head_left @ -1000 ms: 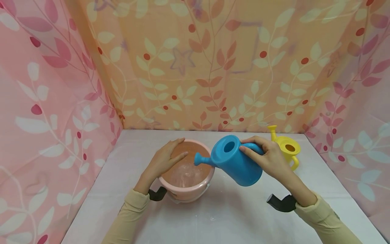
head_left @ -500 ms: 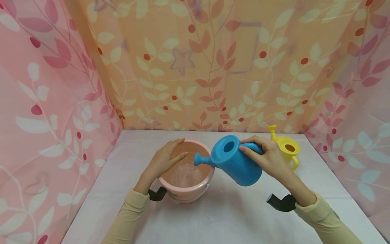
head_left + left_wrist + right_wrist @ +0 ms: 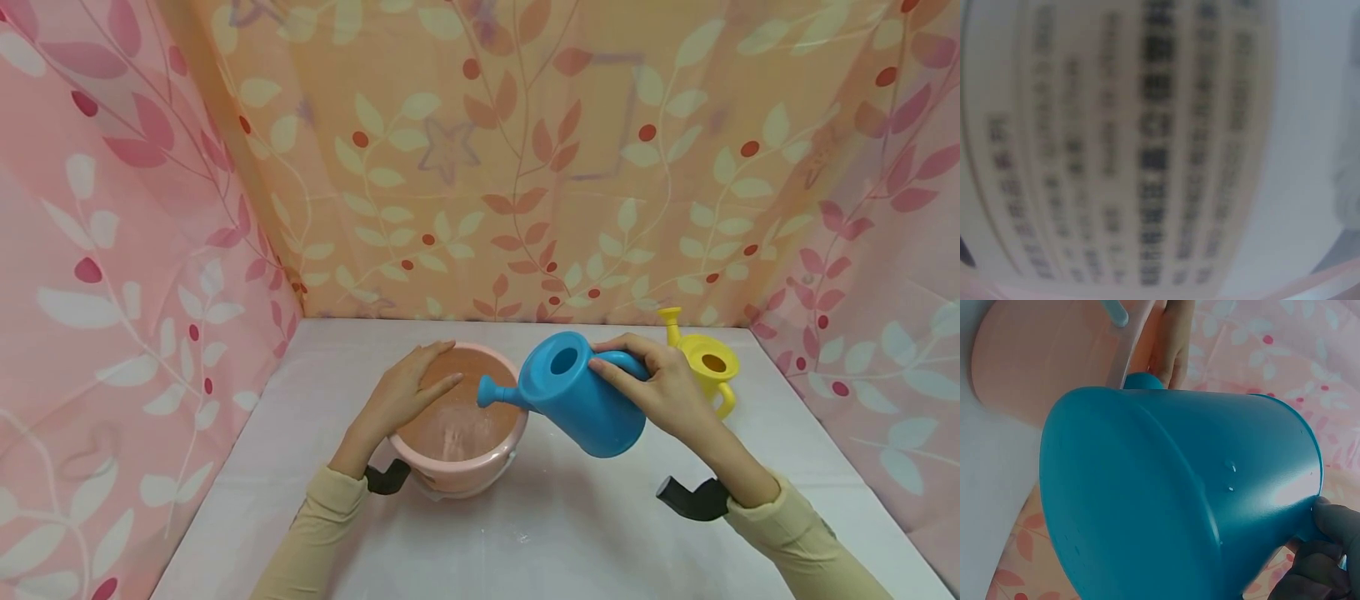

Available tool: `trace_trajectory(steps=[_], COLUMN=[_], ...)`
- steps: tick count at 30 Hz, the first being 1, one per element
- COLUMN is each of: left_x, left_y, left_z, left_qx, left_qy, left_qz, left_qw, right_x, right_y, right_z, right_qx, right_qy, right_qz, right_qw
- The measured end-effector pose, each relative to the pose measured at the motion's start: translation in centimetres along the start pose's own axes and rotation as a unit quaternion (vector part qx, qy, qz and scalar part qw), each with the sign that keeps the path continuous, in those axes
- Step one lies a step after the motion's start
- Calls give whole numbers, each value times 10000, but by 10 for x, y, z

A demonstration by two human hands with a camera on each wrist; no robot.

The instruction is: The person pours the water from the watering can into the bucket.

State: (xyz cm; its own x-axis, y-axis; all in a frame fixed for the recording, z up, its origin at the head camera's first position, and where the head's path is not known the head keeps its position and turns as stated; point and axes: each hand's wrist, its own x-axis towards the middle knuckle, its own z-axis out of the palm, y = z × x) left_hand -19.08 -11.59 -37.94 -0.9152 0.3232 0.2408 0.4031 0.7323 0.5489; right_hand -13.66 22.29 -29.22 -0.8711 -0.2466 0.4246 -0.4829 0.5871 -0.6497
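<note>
Filling the left wrist view is a white printed label with columns of dark characters, too blurred to read; no other writing shows anywhere. From the head camera, the right hand grips the handle of a blue watering can, fingers curled round it, tilting the can so that its spout points left over the rim of a pink bucket at the middle of the white table. The left hand rests on the bucket's far-left rim, fingers straight and close together. Water glints inside the bucket, though its depth is hard to judge. A yellow watering can stands just beyond the right hand, partly hidden by it. The right wrist view shows mostly the blue can's underside, with the bucket behind; the gripping fingers are dark and cut off at the corner.
</note>
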Motion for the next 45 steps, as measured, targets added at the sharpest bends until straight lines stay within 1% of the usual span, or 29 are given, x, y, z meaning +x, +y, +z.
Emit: trace_trajectory(steps=[8, 16, 23, 28, 39, 45], left_x=[0, 0, 0, 0, 1, 0], left_y=[1, 2, 2, 2, 2, 3], left_z=[1, 0, 0, 0, 0, 0], left_qx=[12, -5, 8, 13, 25, -8], left_qy=[46, -19, -20, -58, -41, -95], left_qz=[-19, -81, -70, -138, -71, -149], left_qw=[10000, 10000, 10000, 9999, 10000, 9998], right_x=[-1, -2, -2, -2, -2, -1], right_y=[-2, -1, -2, -2, -2, -2], right_z=[0, 0, 0, 0, 0, 0], right_qx=[19, 24, 31, 16, 23, 19], right_qy=[-48, -30, -11, -14, -30, -34], right_qz=[64, 45, 25, 12, 38, 21], right_qw=[10000, 10000, 10000, 10000, 10000, 10000])
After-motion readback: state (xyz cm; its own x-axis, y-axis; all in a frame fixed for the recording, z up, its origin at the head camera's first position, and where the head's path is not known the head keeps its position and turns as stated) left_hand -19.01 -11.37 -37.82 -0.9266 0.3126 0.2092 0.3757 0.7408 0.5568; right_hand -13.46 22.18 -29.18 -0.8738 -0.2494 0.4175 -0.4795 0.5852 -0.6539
